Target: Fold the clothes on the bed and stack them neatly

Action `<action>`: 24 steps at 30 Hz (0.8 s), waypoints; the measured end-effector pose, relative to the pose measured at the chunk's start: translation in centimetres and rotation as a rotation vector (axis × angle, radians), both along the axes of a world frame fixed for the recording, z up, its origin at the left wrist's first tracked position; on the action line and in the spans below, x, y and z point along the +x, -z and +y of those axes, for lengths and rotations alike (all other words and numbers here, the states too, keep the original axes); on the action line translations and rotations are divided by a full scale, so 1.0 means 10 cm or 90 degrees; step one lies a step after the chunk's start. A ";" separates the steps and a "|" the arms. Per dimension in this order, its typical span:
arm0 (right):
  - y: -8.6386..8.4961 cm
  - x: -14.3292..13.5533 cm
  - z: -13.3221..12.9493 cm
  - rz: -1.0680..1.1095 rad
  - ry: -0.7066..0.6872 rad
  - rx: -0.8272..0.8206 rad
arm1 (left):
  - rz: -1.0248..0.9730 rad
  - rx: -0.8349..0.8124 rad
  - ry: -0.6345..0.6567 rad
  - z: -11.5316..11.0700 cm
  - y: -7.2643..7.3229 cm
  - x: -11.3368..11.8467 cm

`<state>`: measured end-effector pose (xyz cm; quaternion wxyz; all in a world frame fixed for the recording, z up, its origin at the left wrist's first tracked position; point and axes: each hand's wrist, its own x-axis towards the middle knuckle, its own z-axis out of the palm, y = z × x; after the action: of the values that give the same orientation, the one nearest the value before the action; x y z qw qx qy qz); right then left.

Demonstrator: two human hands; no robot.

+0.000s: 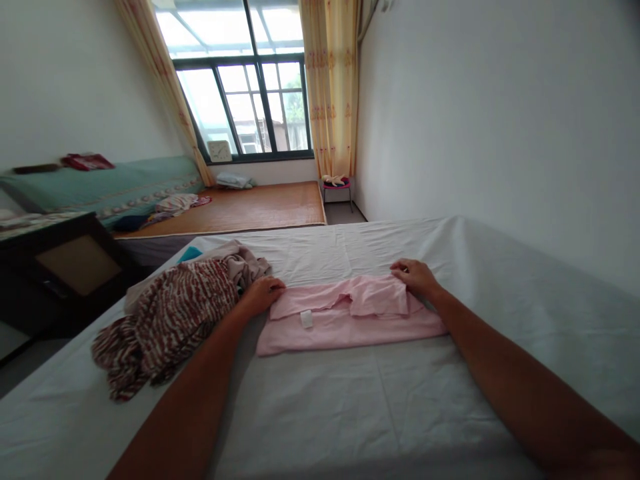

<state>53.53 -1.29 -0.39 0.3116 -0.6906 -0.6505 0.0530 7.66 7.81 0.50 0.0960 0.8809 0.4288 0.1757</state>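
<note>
A pink shirt (345,330) lies on the bed in front of me, folded into a long strip. What looks like a sleeve is laid over its right half, and a small white label (307,319) shows left of the middle. With bent fingers, my left hand (263,295) grips the far left corner of the cloth. At the far right corner, my right hand (417,277) pinches the edge between thumb and fingers. The fingertips of both hands are partly hidden.
Left of my left arm is a heap of clothes with a brown-and-white patterned garment (185,313) on top. The white sheet (380,400) covers the bed. Beyond stand a second bed with a brown mat (270,203), a dark cabinet (75,267) and a small stool (337,187).
</note>
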 end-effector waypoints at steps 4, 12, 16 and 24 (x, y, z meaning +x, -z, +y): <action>0.07 0.14 0.11 0.125 0.119 0.102 | -0.044 0.034 -0.082 0.01 0.06 0.04; -0.12 -0.07 -0.12 0.068 -0.070 0.093 | -0.088 0.091 -0.066 -0.13 -0.01 0.19; -0.18 -0.42 -0.31 0.056 -0.338 -0.070 | -0.064 -0.021 0.069 -0.25 -0.08 0.31; -0.14 -0.45 -0.38 0.063 -0.441 -0.197 | 0.008 0.048 -0.126 -0.20 -0.06 0.11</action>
<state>49.00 -5.08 1.02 0.1979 -0.4651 -0.8140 0.2862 8.72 5.83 1.09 0.0422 0.8385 0.5070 0.1951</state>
